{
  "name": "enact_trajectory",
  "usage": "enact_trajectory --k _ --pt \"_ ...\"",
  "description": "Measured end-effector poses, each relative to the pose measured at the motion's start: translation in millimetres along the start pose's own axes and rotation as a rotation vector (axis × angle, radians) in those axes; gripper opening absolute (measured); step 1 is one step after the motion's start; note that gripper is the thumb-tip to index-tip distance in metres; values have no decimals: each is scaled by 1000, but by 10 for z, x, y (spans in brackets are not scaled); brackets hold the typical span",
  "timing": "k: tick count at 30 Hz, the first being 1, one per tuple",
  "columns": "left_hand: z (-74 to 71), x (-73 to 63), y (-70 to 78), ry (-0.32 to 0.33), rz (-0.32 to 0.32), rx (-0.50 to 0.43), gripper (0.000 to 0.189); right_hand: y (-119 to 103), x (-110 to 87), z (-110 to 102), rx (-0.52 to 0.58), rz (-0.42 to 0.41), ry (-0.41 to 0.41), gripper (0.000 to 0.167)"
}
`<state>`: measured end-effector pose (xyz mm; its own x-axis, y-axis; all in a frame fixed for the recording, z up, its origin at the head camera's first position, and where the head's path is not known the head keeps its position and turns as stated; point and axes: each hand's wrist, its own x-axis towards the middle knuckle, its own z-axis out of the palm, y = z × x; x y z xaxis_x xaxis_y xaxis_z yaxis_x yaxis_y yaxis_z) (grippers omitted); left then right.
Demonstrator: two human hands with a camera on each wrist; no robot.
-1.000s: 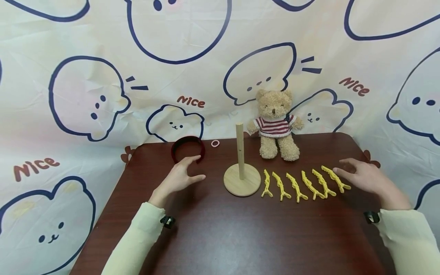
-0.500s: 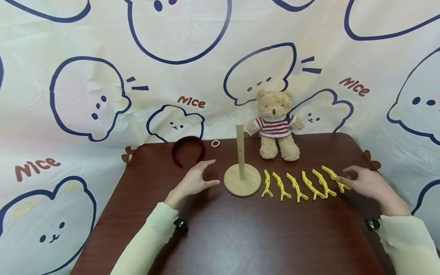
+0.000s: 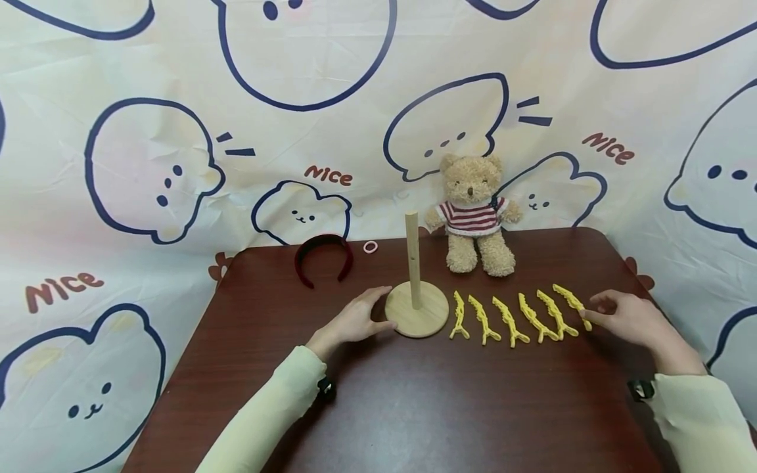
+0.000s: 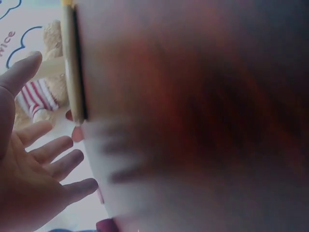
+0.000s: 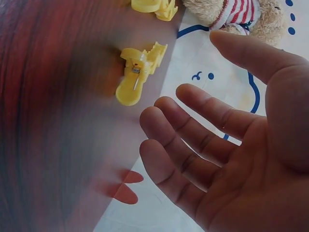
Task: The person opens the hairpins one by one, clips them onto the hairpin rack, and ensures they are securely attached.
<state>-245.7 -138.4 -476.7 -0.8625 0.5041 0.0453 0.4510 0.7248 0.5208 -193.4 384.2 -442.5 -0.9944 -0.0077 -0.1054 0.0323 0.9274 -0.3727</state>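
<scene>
Along the right half of the desk, six yellow clips are lying in a row, forked ends facing the person, and the right hand is hovering by the outermost clip, its thumb crossing the near end from where I am standing. That grip is hanging well parted, fingers loosely bent, and is holding nothing. Over to the left, the left hand is curving beside a round-footed wooden stand, its grip spread wide and clasping nothing; whether it is touching the rim, I am not managing to tell. By my guess, the step in hand is steadying the stand while picking a clip. For that I am favouring a light press at the foot, so the post is not rocking, and a pinch across the clip's middle, since squeezing the fork would probably be springing its teeth apart. As for containers, I am seeing no box or bowl: the clips are resting straight on the desk, as are a teddy bear, a dark red headband and a pink ring farther back.
</scene>
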Motion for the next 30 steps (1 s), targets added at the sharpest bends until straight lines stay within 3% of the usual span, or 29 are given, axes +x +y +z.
enact_trajectory --k 13,21,30 --pt "69 100 56 -77 30 17 82 104 15 64 -23 34 -35 61" --pt "48 132 103 -152 -31 1 89 146 43 98 -19 99 -122 63" --pt "52 158 117 -170 -66 4 95 89 55 112 -34 122 -156 55"
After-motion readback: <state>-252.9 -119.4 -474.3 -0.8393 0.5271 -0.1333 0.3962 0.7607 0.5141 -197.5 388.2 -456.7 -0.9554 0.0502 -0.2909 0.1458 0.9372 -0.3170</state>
